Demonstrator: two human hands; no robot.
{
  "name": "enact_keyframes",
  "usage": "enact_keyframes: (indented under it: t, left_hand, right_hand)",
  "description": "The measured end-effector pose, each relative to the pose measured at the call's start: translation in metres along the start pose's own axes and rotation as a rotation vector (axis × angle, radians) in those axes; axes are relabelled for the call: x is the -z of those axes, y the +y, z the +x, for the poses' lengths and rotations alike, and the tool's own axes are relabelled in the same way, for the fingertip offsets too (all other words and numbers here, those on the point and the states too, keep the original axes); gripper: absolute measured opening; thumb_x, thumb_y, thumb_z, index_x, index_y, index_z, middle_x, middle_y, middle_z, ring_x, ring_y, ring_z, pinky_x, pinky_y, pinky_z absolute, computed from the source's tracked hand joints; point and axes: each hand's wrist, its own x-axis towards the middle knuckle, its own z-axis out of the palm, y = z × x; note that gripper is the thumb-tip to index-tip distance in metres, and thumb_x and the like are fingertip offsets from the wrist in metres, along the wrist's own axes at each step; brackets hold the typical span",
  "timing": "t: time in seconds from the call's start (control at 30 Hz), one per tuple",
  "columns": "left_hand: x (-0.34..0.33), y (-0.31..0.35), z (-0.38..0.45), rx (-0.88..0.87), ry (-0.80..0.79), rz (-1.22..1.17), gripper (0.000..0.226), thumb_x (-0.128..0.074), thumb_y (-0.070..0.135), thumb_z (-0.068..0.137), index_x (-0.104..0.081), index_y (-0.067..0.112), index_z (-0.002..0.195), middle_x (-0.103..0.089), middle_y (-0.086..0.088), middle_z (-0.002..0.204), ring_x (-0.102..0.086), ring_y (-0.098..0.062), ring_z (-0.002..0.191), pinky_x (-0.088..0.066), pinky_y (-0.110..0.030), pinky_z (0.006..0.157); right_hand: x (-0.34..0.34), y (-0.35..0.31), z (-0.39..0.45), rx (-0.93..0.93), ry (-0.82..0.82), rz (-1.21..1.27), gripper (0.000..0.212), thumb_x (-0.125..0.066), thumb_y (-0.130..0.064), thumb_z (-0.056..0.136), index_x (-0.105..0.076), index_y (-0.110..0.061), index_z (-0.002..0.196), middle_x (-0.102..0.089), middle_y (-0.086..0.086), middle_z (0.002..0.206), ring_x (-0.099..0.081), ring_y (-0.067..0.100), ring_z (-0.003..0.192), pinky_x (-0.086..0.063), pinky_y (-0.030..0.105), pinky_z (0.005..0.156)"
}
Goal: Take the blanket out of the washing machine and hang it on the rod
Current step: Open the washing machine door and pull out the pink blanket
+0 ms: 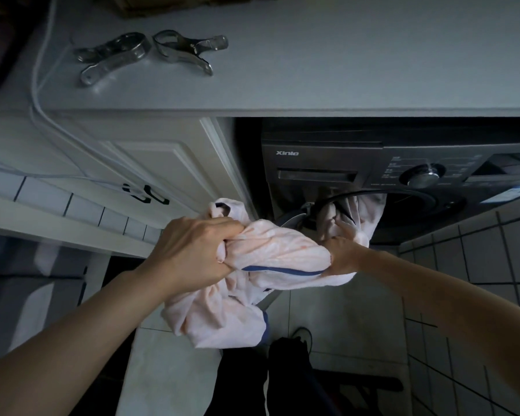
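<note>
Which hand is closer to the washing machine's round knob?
Right. The right hand grips the blanket below the knob; the left hand holds it farther left.

- A pale grey worktop [312, 70] runs across the upper part of the view, its front edge overhanging what stands below it.
- Two shiny metal clamps [144, 54] lie side by side near the worktop's back left corner.
- A thin white cable [38, 94] trails over the worktop's left edge and down across the cabinet.
- Under the worktop, to the left, stands a white panelled cabinet door [162, 163] with a dark handle [146, 193].
- The floor [357, 319] is of pale tiles.
- White tiles with dark grout [478, 265] cover the surface at the right.
- The light is dim and cool.
</note>
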Motion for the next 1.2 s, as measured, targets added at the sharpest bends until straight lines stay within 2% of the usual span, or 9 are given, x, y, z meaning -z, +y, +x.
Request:
enact_keyframes:
  t: [0.23, 0.43, 0.6, 0.77, 0.83, 0.9, 1.0, 1.1, 1.2]
  left_hand:
    - [-0.020, -0.014, -0.001, 0.060, -0.092, 0.088, 0.027, -0.066, 0.030, 0.056, -0.047, 0.025, 0.074, -0.054, 0.006, 0.062, -0.053, -0.030, 0.050, -0.028, -0.022, 0.046]
    - [-0.030, -0.013, 0.010, 0.058, -0.106, 0.092, 0.025, -0.063, 0.032, 0.057, -0.042, 0.024, 0.070, -0.053, 0.008, 0.063, -0.054, -0.029, 0.054, -0.029, -0.023, 0.047]
    - [-0.029, -0.009, 0.014, 0.030, 0.006, 0.111, 0.017, -0.052, 0.034, 0.071, -0.045, 0.021, 0.062, -0.050, 0.007, 0.061, -0.050, -0.026, 0.054, -0.025, -0.020, 0.047]
    - [-0.043, 0.000, 0.020, -0.036, -0.095, 0.045, 0.025, -0.049, 0.043, 0.074, -0.061, 0.024, 0.085, -0.057, 0.014, 0.120, -0.061, -0.021, 0.070, -0.044, -0.028, 0.047]
    - [-0.047, 0.008, 0.024, -0.063, -0.136, 0.039, 0.024, -0.057, 0.038, 0.072, -0.059, 0.025, 0.093, -0.060, 0.016, 0.119, -0.065, -0.028, 0.069, -0.048, -0.031, 0.050]
    - [-0.046, 0.022, 0.027, -0.091, -0.118, 0.045, 0.028, -0.062, 0.032, 0.072, -0.052, 0.024, 0.097, -0.066, 0.005, 0.089, -0.061, -0.034, 0.063, -0.042, -0.031, 0.045]
    - [-0.049, 0.037, 0.032, -0.041, -0.129, 0.089, 0.051, -0.034, 0.044, 0.078, -0.033, 0.027, 0.126, -0.062, -0.004, 0.093, -0.061, -0.035, 0.074, -0.038, -0.033, 0.052]
    - [-0.059, 0.044, 0.033, -0.018, -0.144, 0.020, 0.084, -0.037, 0.046, 0.080, 0.014, 0.035, 0.146, -0.063, -0.010, 0.100, -0.060, -0.031, 0.086, -0.041, -0.032, 0.058]
    - [-0.056, 0.055, 0.034, -0.002, -0.187, -0.061, 0.105, -0.055, 0.058, 0.082, 0.025, 0.035, 0.146, -0.060, -0.010, 0.111, -0.055, -0.028, 0.095, -0.045, -0.034, 0.064]
  right_hand:
    - [0.007, 0.035, -0.005, -0.116, 0.144, -0.211, 0.083, -0.058, -0.059, 0.072, -0.027, -0.021, 0.139, -0.063, 0.007, 0.118, -0.058, 0.032, 0.110, -0.038, 0.046, 0.099]
    - [0.021, 0.048, -0.010, -0.153, 0.353, -0.266, 0.072, -0.062, -0.042, 0.064, -0.049, -0.018, 0.131, -0.062, 0.013, 0.109, -0.059, 0.039, 0.102, -0.047, 0.048, 0.085]
    - [0.041, 0.033, -0.036, -0.134, 0.500, -0.330, 0.063, -0.045, -0.036, 0.066, -0.040, -0.020, 0.127, -0.061, 0.016, 0.104, -0.057, 0.041, 0.102, -0.048, 0.051, 0.085]
    - [0.055, 0.007, -0.062, -0.119, 0.417, -0.486, 0.081, -0.069, -0.018, 0.062, -0.046, -0.018, 0.139, -0.067, 0.017, 0.093, -0.056, 0.042, 0.100, -0.045, 0.052, 0.085]
    - [0.060, -0.008, -0.069, -0.078, 0.489, -0.485, 0.080, -0.067, -0.010, 0.061, -0.048, -0.017, 0.139, -0.067, 0.016, 0.086, -0.058, 0.041, 0.094, -0.046, 0.053, 0.084]
    - [0.067, -0.026, -0.074, -0.036, 0.596, -0.466, 0.067, -0.047, -0.010, 0.068, -0.047, -0.010, 0.135, -0.066, 0.015, 0.081, -0.061, 0.040, 0.086, -0.047, 0.051, 0.079]
    - [0.076, -0.050, -0.078, -0.002, 0.654, -0.445, 0.053, -0.027, -0.018, 0.078, -0.034, -0.007, 0.129, -0.067, 0.010, 0.081, -0.060, 0.037, 0.088, -0.044, 0.046, 0.078]
    - [0.079, -0.067, -0.081, 0.020, 0.706, -0.392, 0.045, -0.045, -0.018, 0.085, -0.032, -0.006, 0.126, -0.065, 0.007, 0.084, -0.060, 0.033, 0.085, -0.042, 0.042, 0.076]
    - [0.082, -0.083, -0.085, 0.036, 0.811, -0.143, 0.048, -0.060, -0.009, 0.083, -0.027, -0.009, 0.118, -0.061, 0.006, 0.069, -0.059, 0.029, 0.064, -0.046, 0.034, 0.064]
